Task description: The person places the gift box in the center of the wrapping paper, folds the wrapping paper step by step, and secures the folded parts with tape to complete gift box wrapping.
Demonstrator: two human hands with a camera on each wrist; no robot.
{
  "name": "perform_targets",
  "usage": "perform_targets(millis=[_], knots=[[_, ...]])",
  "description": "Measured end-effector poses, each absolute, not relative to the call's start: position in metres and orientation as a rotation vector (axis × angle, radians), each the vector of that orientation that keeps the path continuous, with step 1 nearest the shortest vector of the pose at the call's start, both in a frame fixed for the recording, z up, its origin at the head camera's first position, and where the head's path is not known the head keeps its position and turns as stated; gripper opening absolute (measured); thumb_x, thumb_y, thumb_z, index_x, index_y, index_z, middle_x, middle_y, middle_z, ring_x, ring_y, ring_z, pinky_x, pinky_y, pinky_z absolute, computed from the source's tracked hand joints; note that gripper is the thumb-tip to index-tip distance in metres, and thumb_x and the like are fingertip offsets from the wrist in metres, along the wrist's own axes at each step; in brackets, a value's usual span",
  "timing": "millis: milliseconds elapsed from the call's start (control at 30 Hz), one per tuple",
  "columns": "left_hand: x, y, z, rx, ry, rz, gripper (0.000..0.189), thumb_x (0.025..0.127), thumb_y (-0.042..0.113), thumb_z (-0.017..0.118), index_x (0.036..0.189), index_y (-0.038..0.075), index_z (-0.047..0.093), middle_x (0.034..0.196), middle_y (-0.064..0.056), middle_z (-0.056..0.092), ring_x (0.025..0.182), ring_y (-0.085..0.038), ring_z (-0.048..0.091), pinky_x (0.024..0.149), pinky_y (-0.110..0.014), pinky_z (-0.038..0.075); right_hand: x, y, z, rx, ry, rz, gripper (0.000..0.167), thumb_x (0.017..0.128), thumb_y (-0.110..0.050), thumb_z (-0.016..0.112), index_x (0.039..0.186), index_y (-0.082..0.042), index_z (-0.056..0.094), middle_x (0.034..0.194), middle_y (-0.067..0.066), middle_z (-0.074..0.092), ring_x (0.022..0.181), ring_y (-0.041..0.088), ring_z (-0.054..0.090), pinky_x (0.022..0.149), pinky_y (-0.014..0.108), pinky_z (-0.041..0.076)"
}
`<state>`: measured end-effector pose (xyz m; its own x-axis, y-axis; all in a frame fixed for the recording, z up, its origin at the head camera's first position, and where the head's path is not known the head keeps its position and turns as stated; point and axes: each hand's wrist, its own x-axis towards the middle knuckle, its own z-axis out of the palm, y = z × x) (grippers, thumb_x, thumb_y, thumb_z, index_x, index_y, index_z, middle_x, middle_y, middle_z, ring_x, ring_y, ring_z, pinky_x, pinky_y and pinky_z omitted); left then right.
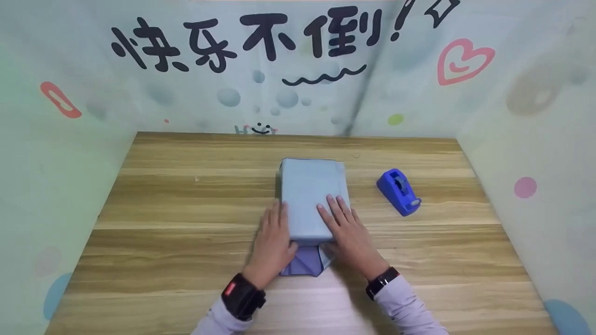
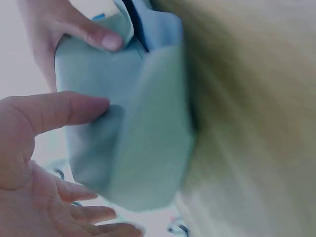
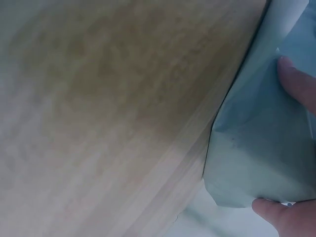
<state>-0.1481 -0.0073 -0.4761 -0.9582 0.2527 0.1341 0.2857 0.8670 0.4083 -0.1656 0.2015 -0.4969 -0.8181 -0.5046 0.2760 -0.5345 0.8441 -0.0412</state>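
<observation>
A box wrapped in light blue paper lies on the table in the head view. At its near end a folded paper flap sticks out toward me, its inner side purplish blue. My left hand lies along the box's left side, fingers extended; in the left wrist view its thumb touches the paper of the end. My right hand rests on the right part of the top with straight, spread fingers. The right thumb presses the end paper in the right wrist view.
A blue tape dispenser stands on the wooden table, right of the box. Printed fabric walls enclose the table at the back and both sides. A black band is strapped round the left wrist, another round the right.
</observation>
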Motion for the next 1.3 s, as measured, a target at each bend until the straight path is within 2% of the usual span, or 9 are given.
perform_targets(millis=[100,233,433,633,800,967,1100,1200,1300], knots=[[-0.141,-0.020,-0.483,-0.295,-2.982,-0.812,0.074,0.080,0.020,0.070,0.137,-0.007,0.032,0.133,-0.025,0.044,0.117,-0.038,0.047,0.099,-0.047,0.041,-0.166,0.201,-0.497,0.797,-2.767,0.193,0.091,0.074,-0.033,0.077,0.147,-0.014,0.027,0.153,0.016,0.023,0.140,0.036,0.022,0.104,0.058,0.034],[-0.134,-0.031,-0.491,-0.215,-2.994,-0.873,0.042,0.085,0.026,0.064,0.113,-0.004,0.055,0.100,-0.017,0.059,0.091,-0.031,0.056,0.079,-0.043,0.049,-0.166,0.201,-0.497,0.803,-2.755,0.215,0.090,0.074,-0.033,0.078,0.147,-0.013,0.028,0.152,0.017,0.024,0.140,0.036,0.022,0.104,0.058,0.034],[-0.129,-0.036,-0.493,-0.295,-2.991,-0.926,0.030,0.087,0.030,0.062,0.094,0.001,0.064,0.089,-0.012,0.062,0.080,-0.025,0.061,0.067,-0.039,0.052,-0.166,0.202,-0.498,0.801,-2.772,0.222,0.091,0.075,-0.032,0.077,0.147,-0.014,0.026,0.153,0.017,0.022,0.141,0.036,0.020,0.105,0.057,0.033],[-0.127,-0.035,-0.491,-0.437,-2.962,-0.964,0.013,0.085,0.019,0.062,0.077,0.010,0.059,0.075,0.001,0.052,0.067,-0.012,0.050,0.057,-0.025,0.043,-0.166,0.202,-0.498,0.802,-2.766,0.205,0.092,0.074,-0.031,0.078,0.147,-0.013,0.026,0.153,0.017,0.023,0.140,0.036,0.021,0.104,0.057,0.034],[-0.128,-0.036,-0.490,-0.484,-2.978,-0.976,0.012,0.083,0.017,0.062,0.073,0.012,0.059,0.074,0.004,0.049,0.065,-0.010,0.047,0.056,-0.022,0.041,-0.166,0.202,-0.498,0.807,-2.772,0.202,0.092,0.074,-0.031,0.078,0.148,-0.013,0.026,0.153,0.017,0.022,0.140,0.036,0.020,0.106,0.056,0.033],[-0.128,-0.033,-0.494,-0.441,-2.915,-1.114,0.011,0.082,0.018,0.065,0.074,0.011,0.064,0.077,0.002,0.056,0.069,-0.011,0.053,0.061,-0.024,0.045,-0.165,0.200,-0.498,0.808,-2.777,0.208,0.092,0.074,-0.030,0.078,0.147,-0.013,0.026,0.153,0.017,0.022,0.140,0.037,0.020,0.106,0.057,0.032],[-0.128,-0.034,-0.498,-0.429,-2.826,-1.358,0.012,0.087,0.016,0.062,0.087,0.007,0.071,0.081,-0.003,0.066,0.073,-0.013,0.059,0.065,-0.025,0.050,-0.165,0.199,-0.497,0.822,-2.761,0.208,0.091,0.073,-0.031,0.078,0.147,-0.013,0.028,0.152,0.018,0.024,0.140,0.038,0.022,0.105,0.057,0.032],[-0.130,-0.035,-0.498,-0.456,-2.809,-1.560,0.018,0.090,0.010,0.057,0.100,0.002,0.069,0.094,-0.012,0.070,0.085,-0.021,0.065,0.075,-0.028,0.054,-0.166,0.200,-0.497,0.833,-2.745,0.212,0.089,0.073,-0.030,0.079,0.146,-0.012,0.031,0.151,0.018,0.026,0.139,0.038,0.023,0.105,0.056,0.033],[-0.130,-0.035,-0.498,-0.504,-2.796,-1.738,0.023,0.091,0.006,0.053,0.109,-0.001,0.065,0.108,-0.018,0.067,0.100,-0.029,0.064,0.086,-0.035,0.053,-0.166,0.200,-0.496,0.834,-2.751,0.219,0.089,0.073,-0.030,0.078,0.146,-0.012,0.031,0.151,0.018,0.025,0.139,0.038,0.023,0.107,0.056,0.031]])
